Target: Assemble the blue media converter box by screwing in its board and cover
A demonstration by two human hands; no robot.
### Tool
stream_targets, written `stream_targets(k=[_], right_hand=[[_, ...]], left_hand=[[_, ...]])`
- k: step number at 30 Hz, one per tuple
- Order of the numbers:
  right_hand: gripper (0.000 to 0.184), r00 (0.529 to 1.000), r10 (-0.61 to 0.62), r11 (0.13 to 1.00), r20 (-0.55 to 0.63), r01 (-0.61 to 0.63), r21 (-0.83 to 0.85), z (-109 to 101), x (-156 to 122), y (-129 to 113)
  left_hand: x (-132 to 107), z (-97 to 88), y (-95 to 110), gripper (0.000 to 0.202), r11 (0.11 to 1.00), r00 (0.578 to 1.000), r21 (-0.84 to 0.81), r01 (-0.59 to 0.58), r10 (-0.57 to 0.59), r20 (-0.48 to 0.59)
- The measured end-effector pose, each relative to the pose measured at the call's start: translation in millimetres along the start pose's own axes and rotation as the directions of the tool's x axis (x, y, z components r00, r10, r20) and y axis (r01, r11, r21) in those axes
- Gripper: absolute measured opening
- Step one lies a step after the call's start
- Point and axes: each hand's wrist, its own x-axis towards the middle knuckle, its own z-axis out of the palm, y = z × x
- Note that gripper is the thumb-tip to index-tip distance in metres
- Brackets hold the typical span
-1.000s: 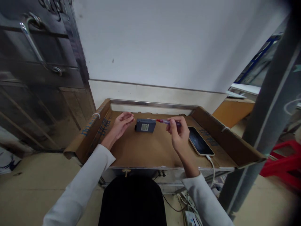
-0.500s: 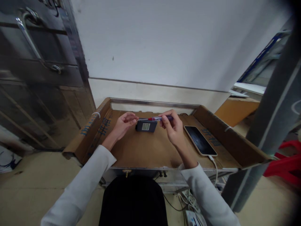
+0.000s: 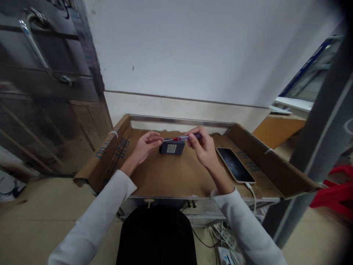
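My right hand (image 3: 202, 145) is closed round the see-through purple and red handle of a screwdriver (image 3: 180, 138), which lies nearly level with its thin shaft toward the left. At the tip of that shaft, the thumb and fingers of my left hand (image 3: 147, 146) are pinched together; whatever they hold there is too small to make out. Behind and just below the shaft, a dark blue box (image 3: 178, 149) with a pale label stands on the cardboard-covered table (image 3: 165, 176). Its upper edge is partly hidden by the screwdriver.
A phone (image 3: 235, 165) with a white charging cable (image 3: 251, 195) lies at the right of the table. Cardboard walls (image 3: 261, 160) rise along both sides. Power strips (image 3: 227, 237) and cables are below the table. A grey post (image 3: 317, 132) stands at the right.
The screwdriver and my right hand have tilted and shifted very slightly, the handle end rising a little. My left hand stays pinched at the tip.
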Motion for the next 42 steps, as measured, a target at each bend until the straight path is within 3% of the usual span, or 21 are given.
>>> stream_targets(k=[11,27,31,34,36,38,40,42], right_hand=[[0.019,0.996,0.04,0.999,0.081,-0.043,0.025,-4,12,5],[0.025,0.959,0.132,0.987,0.249,-0.149,0.05,-12,26,13],[0.026,0.957,0.15,0.983,0.25,-0.172,0.071,-11,28,15],[0.026,0.956,0.158,0.979,0.247,-0.184,0.083,-15,28,15],[0.027,0.963,0.153,0.984,0.223,-0.17,0.058,-24,31,15],[0.027,0.974,0.141,0.99,0.177,-0.139,-0.024,-36,37,15],[0.027,0.98,0.129,0.983,0.149,-0.107,-0.15,-49,43,13],[0.026,0.971,0.149,0.959,0.185,-0.097,-0.266,-59,50,11]], left_hand=[[1,-2.6,-4,0.036,1.0,1.0,-0.011,0.011,-0.011,-0.028],[-1,-1.9,-6,0.035,0.981,0.997,0.177,-0.074,0.069,0.038],[-3,0.3,-5,0.034,0.971,0.996,0.228,-0.075,0.06,0.07],[-4,1.3,-5,0.03,0.95,0.99,0.278,-0.141,0.129,0.06],[-4,0.6,-5,0.027,0.903,0.973,0.369,-0.222,0.227,0.03],[-5,-1.4,-7,0.025,0.793,0.942,0.531,-0.299,0.334,0.032],[-5,-4.4,-10,0.025,0.616,0.91,0.697,-0.366,0.396,0.127],[-5,-7.6,-14,0.026,0.45,0.886,0.783,-0.429,0.378,0.268]])
